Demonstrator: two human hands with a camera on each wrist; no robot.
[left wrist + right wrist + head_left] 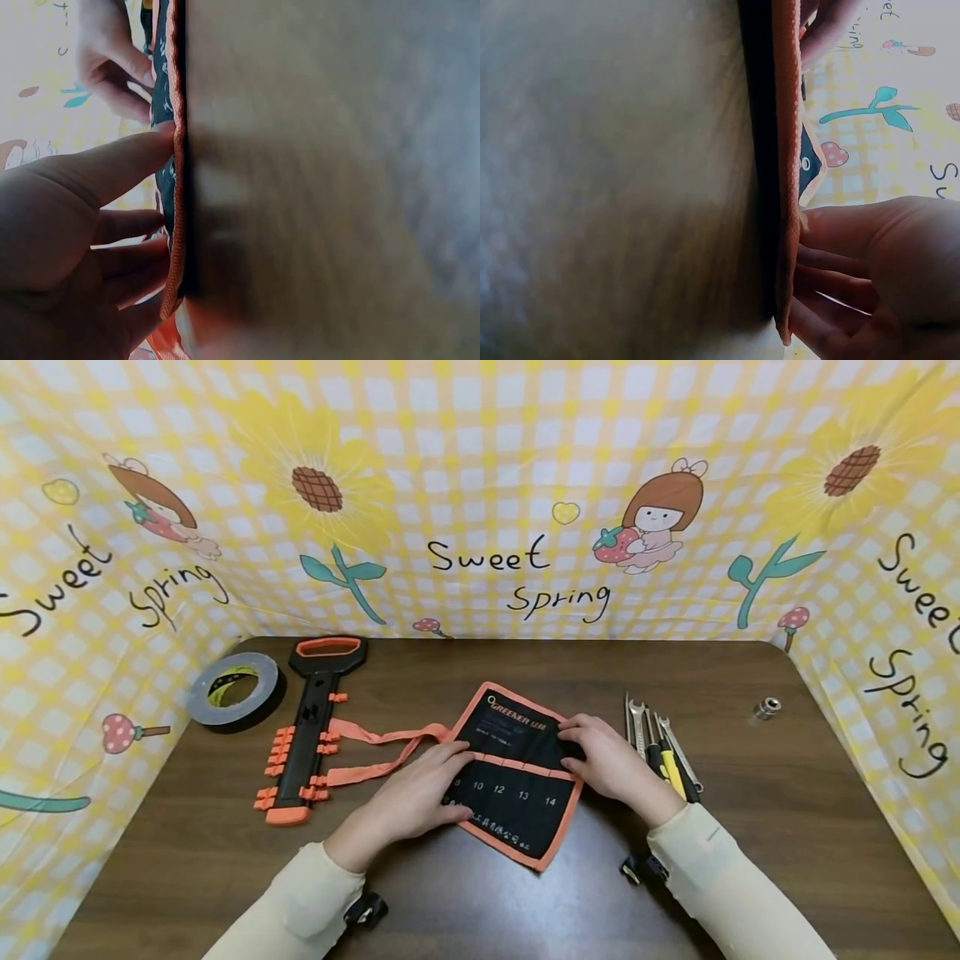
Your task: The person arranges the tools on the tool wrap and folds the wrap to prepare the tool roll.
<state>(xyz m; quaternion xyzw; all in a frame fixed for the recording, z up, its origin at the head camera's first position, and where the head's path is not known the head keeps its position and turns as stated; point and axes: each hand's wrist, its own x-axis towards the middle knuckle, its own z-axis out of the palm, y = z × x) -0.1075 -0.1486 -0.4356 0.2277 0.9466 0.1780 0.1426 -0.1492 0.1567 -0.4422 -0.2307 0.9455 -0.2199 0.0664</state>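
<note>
A black fabric tool pouch (517, 797) with orange trim and numbered pockets lies flat and askew on the table. My left hand (416, 793) rests on its left side, fingertips on the cloth near the pocket edge. In the left wrist view, the left thumb (139, 161) touches the orange border, and the other fingers meet the same face. My right hand (609, 758) touches the pouch's upper right edge with its fingertips. The right wrist view has the right thumb (832, 229) against the orange trim. Orange straps (382, 770) run left from the pouch.
Left of the pouch lies a black rack with orange clips (303, 743), beside a roll of tape (236, 692). Several wrenches (637, 727) and a yellow-and-black handled tool (672, 768) lie beyond my right wrist. A small metal socket (767, 707) is at the far right. Patterned cloth (480, 485) encloses the table.
</note>
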